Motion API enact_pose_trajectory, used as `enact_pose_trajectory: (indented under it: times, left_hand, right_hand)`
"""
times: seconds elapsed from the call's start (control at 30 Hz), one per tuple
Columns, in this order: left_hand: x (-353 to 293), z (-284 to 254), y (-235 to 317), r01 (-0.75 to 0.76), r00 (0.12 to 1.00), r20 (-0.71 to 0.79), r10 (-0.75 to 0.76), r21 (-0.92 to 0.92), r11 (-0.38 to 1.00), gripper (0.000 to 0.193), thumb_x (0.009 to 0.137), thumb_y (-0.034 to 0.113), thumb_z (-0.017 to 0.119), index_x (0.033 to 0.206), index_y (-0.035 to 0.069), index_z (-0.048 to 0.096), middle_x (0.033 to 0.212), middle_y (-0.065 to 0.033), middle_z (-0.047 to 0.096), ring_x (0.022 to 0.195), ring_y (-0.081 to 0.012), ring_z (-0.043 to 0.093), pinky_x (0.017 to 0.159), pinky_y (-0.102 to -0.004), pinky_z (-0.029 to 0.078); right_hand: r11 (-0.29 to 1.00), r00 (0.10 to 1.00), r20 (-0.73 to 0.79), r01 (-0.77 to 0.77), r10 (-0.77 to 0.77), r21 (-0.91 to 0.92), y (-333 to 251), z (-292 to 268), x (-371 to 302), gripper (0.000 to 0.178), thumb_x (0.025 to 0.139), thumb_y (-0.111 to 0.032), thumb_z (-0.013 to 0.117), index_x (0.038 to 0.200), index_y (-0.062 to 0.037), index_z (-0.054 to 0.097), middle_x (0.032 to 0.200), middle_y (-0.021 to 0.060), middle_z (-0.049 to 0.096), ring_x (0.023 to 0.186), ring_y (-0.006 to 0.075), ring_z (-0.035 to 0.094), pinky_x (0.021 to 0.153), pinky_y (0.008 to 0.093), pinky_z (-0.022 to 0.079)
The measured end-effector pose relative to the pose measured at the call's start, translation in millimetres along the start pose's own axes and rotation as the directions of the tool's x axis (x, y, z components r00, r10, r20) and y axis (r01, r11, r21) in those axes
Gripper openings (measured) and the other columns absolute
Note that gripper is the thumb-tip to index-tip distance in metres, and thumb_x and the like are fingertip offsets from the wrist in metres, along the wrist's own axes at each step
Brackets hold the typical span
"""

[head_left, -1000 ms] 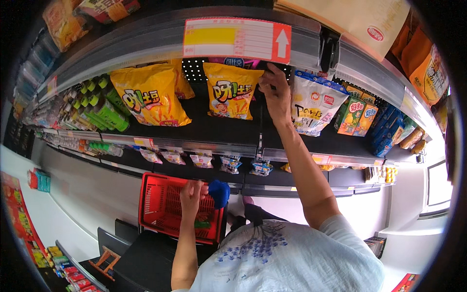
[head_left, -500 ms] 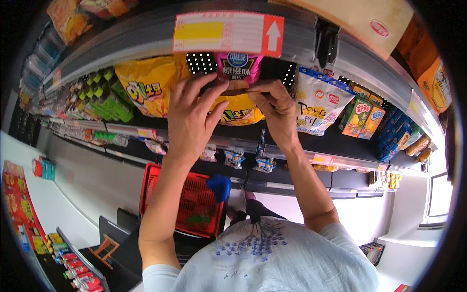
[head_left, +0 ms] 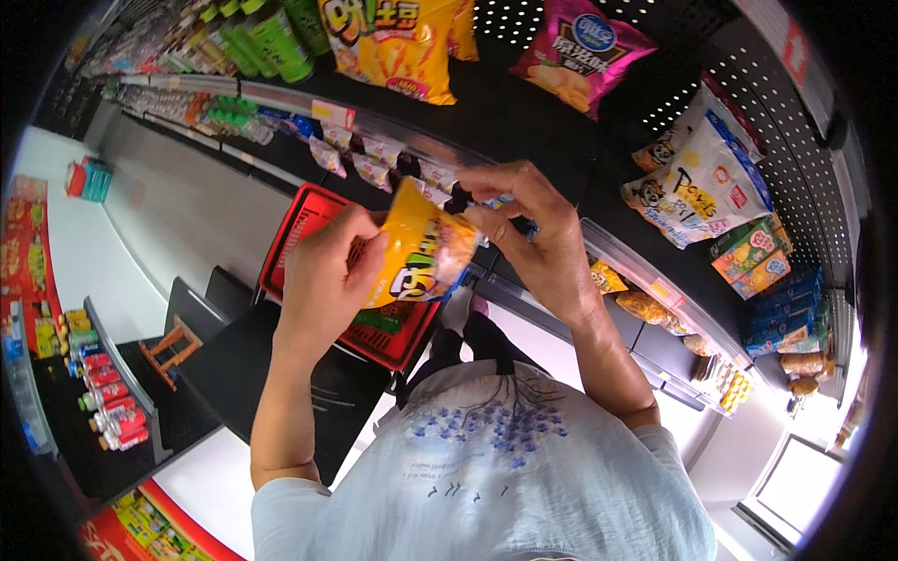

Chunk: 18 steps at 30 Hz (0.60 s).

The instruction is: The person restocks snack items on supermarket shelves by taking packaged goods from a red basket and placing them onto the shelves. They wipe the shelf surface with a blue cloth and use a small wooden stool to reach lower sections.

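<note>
I see the shelf [head_left: 524,140] spanning the upper view, the red basket [head_left: 318,210] below. On the shelf sit a white bag [head_left: 706,187] and a pink bag [head_left: 585,56]. Between my 2 hands, before the basket, is a yellow bag [head_left: 426,248]: my left hand [head_left: 323,276] has its fingers grasping 1 side; my right hand [head_left: 543,229] curls at the other, grip uncertain.
</note>
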State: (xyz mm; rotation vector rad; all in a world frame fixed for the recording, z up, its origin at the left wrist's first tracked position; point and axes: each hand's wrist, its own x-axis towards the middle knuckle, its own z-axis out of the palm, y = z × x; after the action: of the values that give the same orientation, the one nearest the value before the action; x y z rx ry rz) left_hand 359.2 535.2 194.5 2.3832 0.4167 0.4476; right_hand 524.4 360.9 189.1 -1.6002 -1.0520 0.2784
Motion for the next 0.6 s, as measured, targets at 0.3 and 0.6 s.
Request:
enact_pose_trajectory:
  times: [0.3,0.6]
  left_hand:
    - [-132,109,-202,0.507,0.748,-0.278,-0.603,-0.347,0.789,0.011,0.092,0.004,0.064,0.088,0.0,0.054,0.071,-0.0084,0.061,0.066,-0.016,0.063,0.053,-0.0309,0.051]
    - [-208,298,-364,0.819,0.368,-0.033,-0.929,-0.462,0.341,0.023,0.096,0.018,0.063,0.109,-0.001,0.059,0.095,-0.0188,0.067,0.075,-0.0275,0.069,0.055,-0.0388,0.063]
  right_hand:
    - [0.977,0.953,0.219,-0.203,0.211,-0.059,52,33,-65,0.023,0.088,-0.006,0.07,0.11,-0.0021,0.067,0.1,0.0126,0.064,0.088,0.0232,0.065,0.067,0.0316,0.056]
    - [0.95,0.949,0.161,-0.237,0.272,-0.204,64,33,-107,0.018,0.087,-0.004,0.071,0.104,-0.0013,0.067,0.095,0.0133,0.064,0.081,0.0262,0.064,0.066,0.0359,0.054]
